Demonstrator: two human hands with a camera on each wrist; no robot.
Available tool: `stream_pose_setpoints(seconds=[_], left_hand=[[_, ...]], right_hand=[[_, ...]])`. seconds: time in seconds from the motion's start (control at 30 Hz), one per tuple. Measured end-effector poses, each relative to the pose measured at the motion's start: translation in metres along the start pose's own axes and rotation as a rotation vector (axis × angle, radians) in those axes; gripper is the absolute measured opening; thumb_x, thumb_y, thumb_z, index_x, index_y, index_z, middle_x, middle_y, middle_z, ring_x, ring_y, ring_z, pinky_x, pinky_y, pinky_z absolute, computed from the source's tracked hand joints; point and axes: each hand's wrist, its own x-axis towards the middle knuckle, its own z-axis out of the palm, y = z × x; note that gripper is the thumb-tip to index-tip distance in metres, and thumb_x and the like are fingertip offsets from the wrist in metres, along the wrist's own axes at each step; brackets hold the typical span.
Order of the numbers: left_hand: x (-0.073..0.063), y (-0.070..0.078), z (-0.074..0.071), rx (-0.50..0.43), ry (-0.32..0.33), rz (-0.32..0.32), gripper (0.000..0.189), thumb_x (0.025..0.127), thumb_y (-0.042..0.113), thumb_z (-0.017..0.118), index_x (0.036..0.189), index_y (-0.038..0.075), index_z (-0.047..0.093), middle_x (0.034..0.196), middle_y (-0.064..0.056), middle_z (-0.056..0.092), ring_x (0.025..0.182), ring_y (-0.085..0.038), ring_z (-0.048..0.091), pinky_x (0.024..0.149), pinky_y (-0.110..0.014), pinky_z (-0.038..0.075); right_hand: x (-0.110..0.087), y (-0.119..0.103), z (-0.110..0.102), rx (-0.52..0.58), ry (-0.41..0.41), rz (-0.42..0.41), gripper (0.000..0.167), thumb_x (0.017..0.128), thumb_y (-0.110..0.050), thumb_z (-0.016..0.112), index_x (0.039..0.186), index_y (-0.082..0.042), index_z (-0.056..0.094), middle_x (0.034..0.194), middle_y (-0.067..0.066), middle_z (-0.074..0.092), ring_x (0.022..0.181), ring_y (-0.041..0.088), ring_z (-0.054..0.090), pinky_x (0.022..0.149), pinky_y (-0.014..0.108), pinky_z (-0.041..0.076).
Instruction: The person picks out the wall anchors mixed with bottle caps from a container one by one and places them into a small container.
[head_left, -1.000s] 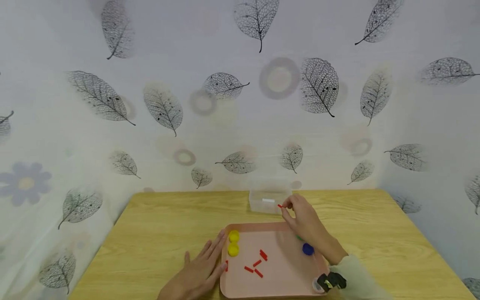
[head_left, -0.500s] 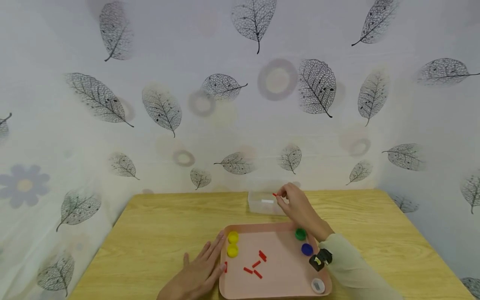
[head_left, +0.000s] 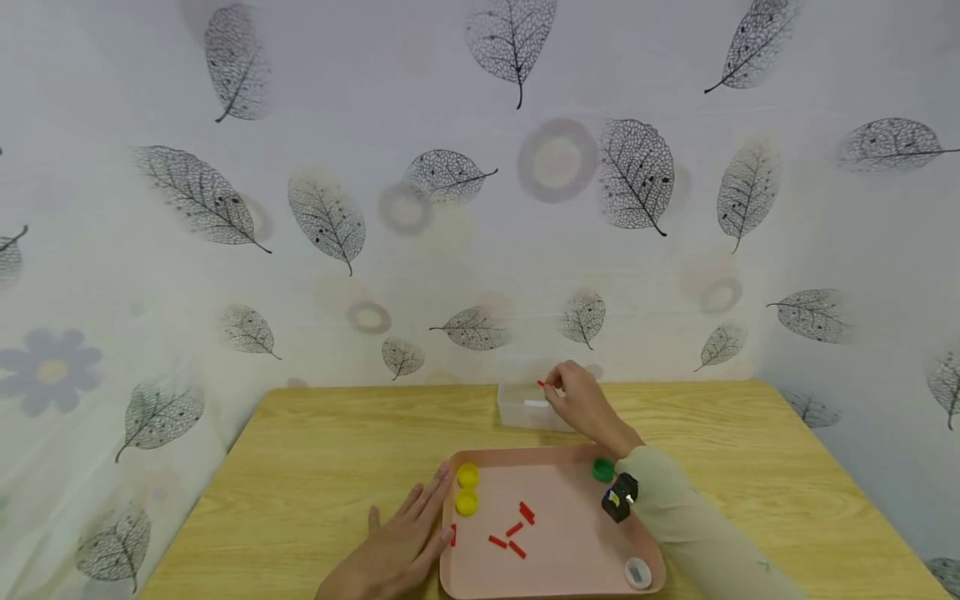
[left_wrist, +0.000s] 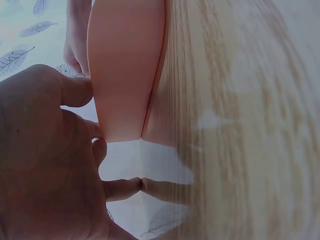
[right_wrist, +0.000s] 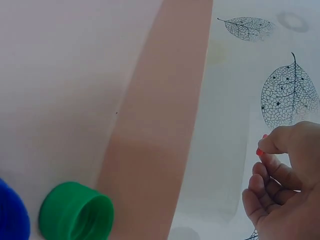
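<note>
My right hand (head_left: 583, 402) pinches a small red stick (right_wrist: 260, 145) between thumb and forefinger, above the right side of a clear plastic box (head_left: 517, 413) that has a white label. Fingers stretched out, my left hand (head_left: 397, 542) rests against the left rim of the pink tray (head_left: 562, 575); the left wrist view shows the fingers along its outer wall. Several other red sticks (head_left: 514, 528) lie scattered on the tray. One more red stick (head_left: 453, 535) is by the left rim, close to the left thumb.
Two yellow bottle caps (head_left: 467, 502) sit in the tray's left corner. A green bottle cap (head_left: 602, 469) lies at its right; a blue cap (right_wrist: 11, 212) is beside it. A white round piece (head_left: 637, 572) is in the near right corner. The wooden table (head_left: 322, 450) meets a leaf-patterned sheet.
The right hand has moved forward and left with the red stick, from the box's front right to over the box. The left hand stays at the tray rim.
</note>
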Motion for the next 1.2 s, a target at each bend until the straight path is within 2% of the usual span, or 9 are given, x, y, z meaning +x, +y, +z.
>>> stream_pose_setpoints(seconds=[0.27,0.53,0.83,1.2], left_hand=[[-0.001,0.001,0.0,0.004,0.001,-0.004,0.068,0.109,0.055,0.03,0.167,0.024,0.013,0.172,0.006,0.011,0.152,-0.037,0.027,0.095,-0.092,0.01],[-0.001,0.002,0.0,-0.004,-0.008,-0.007,0.068,0.109,0.056,0.029,0.167,0.024,0.012,0.172,0.006,0.011,0.152,-0.037,0.026,0.094,-0.092,0.01],[-0.003,0.003,-0.001,-0.01,-0.001,0.009,0.067,0.109,0.054,0.03,0.167,0.025,0.01,0.172,0.008,0.006,0.152,-0.038,0.027,0.093,-0.093,0.008],[-0.003,0.004,-0.001,0.001,0.027,0.016,0.067,0.11,0.052,0.032,0.167,0.024,0.012,0.172,0.008,0.006,0.152,-0.038,0.027,0.095,-0.092,0.01]], right_hand=[[0.008,-0.001,0.009,-0.019,-0.08,0.07,0.005,0.093,-0.002,0.065,0.089,0.001,0.066,0.09,0.011,0.062,0.085,0.028,0.06,0.079,0.044,0.053],[0.011,0.0,0.013,-0.064,-0.108,0.106,0.005,0.094,-0.003,0.068,0.09,-0.001,0.065,0.09,0.011,0.062,0.085,0.027,0.06,0.079,0.044,0.054],[0.006,-0.002,0.008,-0.056,-0.084,0.083,0.005,0.095,-0.003,0.067,0.091,0.0,0.066,0.09,0.011,0.062,0.086,0.027,0.06,0.079,0.044,0.054],[-0.013,-0.019,-0.011,0.056,0.005,-0.001,0.007,0.094,-0.005,0.071,0.092,0.0,0.066,0.089,0.007,0.062,0.081,0.023,0.059,0.075,0.039,0.053]])
